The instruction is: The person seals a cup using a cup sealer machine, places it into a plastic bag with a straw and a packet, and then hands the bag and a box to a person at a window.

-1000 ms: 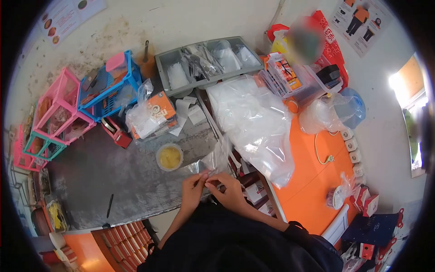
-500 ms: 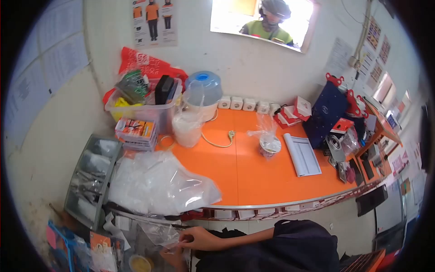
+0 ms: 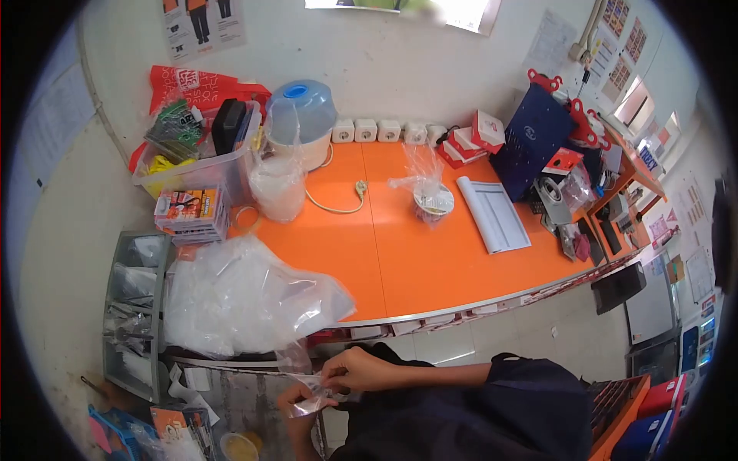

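A small clear plastic bag (image 3: 293, 358) is between my two hands at the bottom of the view. My right hand (image 3: 355, 370) reaches in from the right and pinches the bag's edge. Close beside it, my left hand (image 3: 294, 401) has its fingers closed on a lower part of the same plastic. Below and left of them, a small round tub (image 3: 240, 447) with something yellowish stands on a grey worktop (image 3: 238, 396). Just beyond my hands, a large pile of clear plastic bags (image 3: 231, 296) covers the near left of the orange table (image 3: 346, 257).
A grey compartment tray (image 3: 160, 307) stands at the left wall. A filled plastic bin (image 3: 196, 180), water jug (image 3: 300, 115) and bagged white container (image 3: 278, 188) sit behind. A bagged tub (image 3: 433, 201), paper pad (image 3: 494, 215) and dark blue box (image 3: 530, 138) are further right.
The view has tilted down and shifted right. My left hand, mostly hidden low before, has come up beside my right hand, and the plastic now stretches between them.
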Motion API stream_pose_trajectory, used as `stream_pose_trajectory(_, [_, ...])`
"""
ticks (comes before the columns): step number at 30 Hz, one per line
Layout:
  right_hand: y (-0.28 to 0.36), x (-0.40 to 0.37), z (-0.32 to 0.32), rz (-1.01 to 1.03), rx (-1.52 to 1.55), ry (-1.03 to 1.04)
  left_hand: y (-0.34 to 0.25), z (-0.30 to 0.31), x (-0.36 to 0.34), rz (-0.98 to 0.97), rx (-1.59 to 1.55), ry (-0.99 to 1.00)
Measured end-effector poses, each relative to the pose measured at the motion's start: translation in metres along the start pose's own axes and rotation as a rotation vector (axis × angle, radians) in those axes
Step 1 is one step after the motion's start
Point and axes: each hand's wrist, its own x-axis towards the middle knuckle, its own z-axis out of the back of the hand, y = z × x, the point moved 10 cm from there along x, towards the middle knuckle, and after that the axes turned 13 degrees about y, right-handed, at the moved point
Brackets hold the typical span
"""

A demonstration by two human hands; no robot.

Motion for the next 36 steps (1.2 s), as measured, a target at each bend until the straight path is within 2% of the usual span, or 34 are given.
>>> stream_pose_trajectory(2, [0.025,-0.006,0.010,0.187,-0.127,0.012,-0.007,0.002,-0.001,0.020,0.139,-0.069])
stream_pose_trajectory(3, [0.025,-0.004,0.016,0.303,-0.188,-0.020,-0.006,0.003,-0.001,0.063,-0.056,-0.109])
stream_pose_trajectory(4, [0.022,-0.003,0.025,0.308,-0.180,-0.021,-0.001,0.001,0.001,0.105,-0.251,-0.149])
stream_pose_trajectory(6, [0.021,-0.005,0.063,0.241,0.007,-0.018,-0.010,0.000,0.016,0.058,-0.196,-0.180])
stream_pose_trajectory(7, [0.020,-0.012,0.077,0.143,0.056,0.002,-0.024,0.004,0.027,-0.012,-0.184,-0.287])
stream_pose_trajectory(8, [0.013,-0.015,0.085,0.144,0.069,-0.006,-0.035,0.008,0.034,-0.081,-0.170,-0.389])
stream_pose_trajectory(10, [-0.001,-0.018,0.114,0.278,0.315,-0.149,-0.045,-0.013,0.066,-0.085,-0.048,-0.292])
stream_pose_trajectory(12, [-0.024,-0.017,0.131,0.298,0.456,-0.120,-0.064,-0.042,0.104,-0.126,-0.215,-0.329])
stream_pose_trajectory(14, [-0.056,-0.019,0.141,0.227,0.943,-0.111,-0.062,-0.074,0.144,-0.121,-0.269,-0.286])
stream_pose_trajectory(15, [-0.067,-0.023,0.149,0.217,0.957,-0.119,-0.060,-0.090,0.160,-0.129,-0.325,-0.254])
stream_pose_trajectory(16, [-0.078,-0.026,0.158,0.256,1.110,-0.127,-0.058,-0.103,0.171,-0.113,-0.327,-0.246])
stream_pose_trajectory(17, [-0.078,-0.031,0.168,0.297,1.260,-0.136,-0.053,-0.125,0.187,-0.095,-0.570,-0.143])
stream_pose_trajectory(18, [-0.078,-0.038,0.177,0.285,1.271,-0.142,-0.052,-0.149,0.199,-0.073,-0.815,-0.043])
stream_pose_trajectory(20, [-0.096,-0.061,0.202,0.158,1.374,-0.346,-0.045,-0.174,0.210,0.006,-0.923,-0.080])
stream_pose_trajectory(21, [-0.108,-0.067,0.211,0.149,1.387,-0.349,-0.029,-0.189,0.212,0.131,-1.082,-0.082])
stream_pose_trajectory(22, [-0.114,-0.071,0.220,0.239,1.407,-0.260,-0.015,-0.205,0.212,0.261,-1.240,-0.089])
stream_pose_trajectory(23, [-0.108,-0.076,0.227,0.330,1.427,-0.171,-0.012,-0.207,0.215,0.280,-1.239,-0.097])
stream_pose_trajectory(25, [-0.117,-0.089,0.234,0.278,1.468,-0.180,-0.025,-0.222,0.225,0.262,-1.303,0.125])
stream_pose_trajectory(27, [-0.127,-0.095,0.242,0.211,1.503,-0.182,-0.053,-0.231,0.240,0.266,-1.287,0.147])
stream_pose_trajectory(29, [-0.133,-0.104,0.265,0.318,1.422,-0.277,-0.058,-0.241,0.248,0.274,-1.279,0.157])
stream_pose_trajectory(30, [-0.140,-0.106,0.271,0.287,1.433,-0.271,-0.042,-0.233,0.248,0.316,-1.103,0.041])
stream_pose_trajectory(31, [-0.140,-0.123,0.312,0.212,0.725,-0.521,-0.027,-0.221,0.246,0.356,-0.922,-0.069])
stream_pose_trajectory(32, [-0.121,-0.138,0.344,0.138,-0.005,-0.693,-0.017,-0.201,0.251,0.308,-0.745,-0.053])
stream_pose_trajectory(33, [-0.141,-0.151,0.377,0.020,-0.072,-0.821,-0.009,-0.182,0.253,0.263,-0.567,-0.033])
stream_pose_trajectory(34, [-0.158,-0.165,0.411,-0.105,-0.141,-0.948,-0.010,-0.171,0.254,0.307,-0.573,-0.086])
stream_pose_trajectory(36, [-0.106,-0.179,0.458,-0.157,-0.768,-1.232,-0.007,-0.159,0.254,0.365,-0.579,-0.146])
